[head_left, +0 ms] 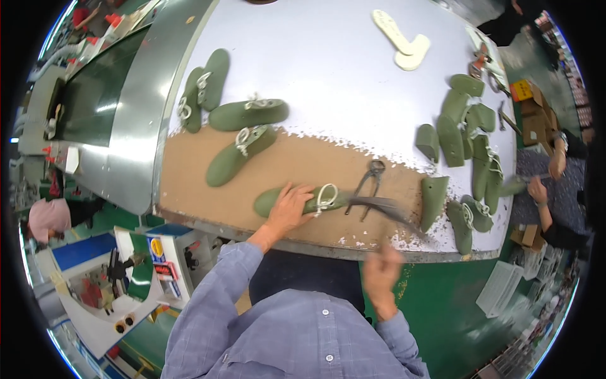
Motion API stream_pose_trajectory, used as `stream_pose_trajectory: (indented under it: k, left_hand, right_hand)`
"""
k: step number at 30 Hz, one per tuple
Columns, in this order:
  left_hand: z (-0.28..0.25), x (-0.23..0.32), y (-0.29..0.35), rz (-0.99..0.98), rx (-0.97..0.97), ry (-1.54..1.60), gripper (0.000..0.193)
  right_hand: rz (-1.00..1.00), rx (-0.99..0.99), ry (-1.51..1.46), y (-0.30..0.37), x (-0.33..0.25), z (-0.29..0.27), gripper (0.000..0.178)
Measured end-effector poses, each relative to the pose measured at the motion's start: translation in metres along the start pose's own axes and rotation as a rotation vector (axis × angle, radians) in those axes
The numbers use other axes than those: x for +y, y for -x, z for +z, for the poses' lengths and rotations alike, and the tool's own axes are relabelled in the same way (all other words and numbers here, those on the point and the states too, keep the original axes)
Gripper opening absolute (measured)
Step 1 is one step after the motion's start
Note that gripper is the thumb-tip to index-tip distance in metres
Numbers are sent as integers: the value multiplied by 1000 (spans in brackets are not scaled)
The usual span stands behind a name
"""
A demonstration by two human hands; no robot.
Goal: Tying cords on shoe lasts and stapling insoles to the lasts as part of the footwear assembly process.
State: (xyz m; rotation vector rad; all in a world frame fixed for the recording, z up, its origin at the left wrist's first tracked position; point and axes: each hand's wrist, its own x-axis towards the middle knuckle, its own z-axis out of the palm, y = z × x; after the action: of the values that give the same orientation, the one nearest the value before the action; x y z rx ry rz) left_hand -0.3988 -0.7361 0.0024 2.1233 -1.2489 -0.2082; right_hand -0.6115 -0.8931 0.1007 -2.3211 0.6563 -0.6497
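Observation:
A green shoe last [268, 201] with a white cord loop [327, 197] lies on its side near the table's front edge. Over its middle, my left hand [291, 205] wraps its fingers and presses it to the brown board. My right hand [383, 268] is closed and blurred by motion, to the right of the last. It grips what looks like a hammer [394, 211], whose dark head is smeared near the last's right end. Just behind that, lasting pincers [374, 180] lie on the board with their handles toward me.
More green lasts with cords lie at the left [243, 155] and in a right-hand cluster [451, 129]. Two cream insole-shaped pieces [410, 50] lie farther back. Another person's hands [540, 188] work at the right edge. White scraps litter the brown board [303, 151].

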Motion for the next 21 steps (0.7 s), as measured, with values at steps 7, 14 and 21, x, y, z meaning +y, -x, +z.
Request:
stream_pose_trajectory:
  k: [7,14,21]
  left_hand:
    - [-27,-38,4,78,57,-161,58]
    - [-78,-90,-28,-118,481,-647,54]
    - [-29,23,-76,-386,229,469,48]
  right_hand:
    - [171,-364,127,-13,29,-12,33]
    - [237,175,368,-54,112,-33,45]
    - [584,-27,-262,-138,153,-16,70]
